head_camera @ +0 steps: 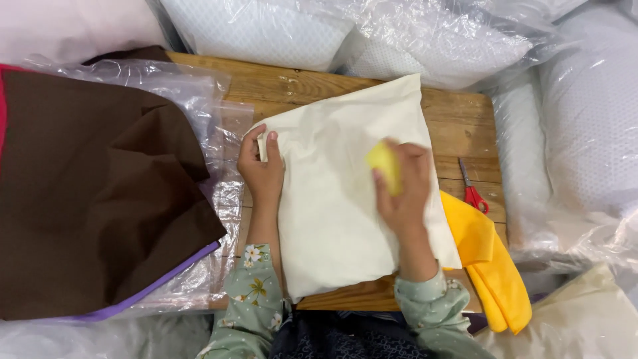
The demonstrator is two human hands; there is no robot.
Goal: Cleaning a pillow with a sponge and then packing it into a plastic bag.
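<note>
Cream cloth under both hands' fingers (yellow lump in right).

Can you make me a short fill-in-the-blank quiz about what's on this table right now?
1. The right hand presses a small ____ object onto the cream cloth.
2. The left hand grips the cloth's ____ edge.
3. The scissors have ____ handles.
4. Right of the cloth, on the wooden table, lies a folded ____ cloth.

Missing words: yellow; left; red; yellow
</note>
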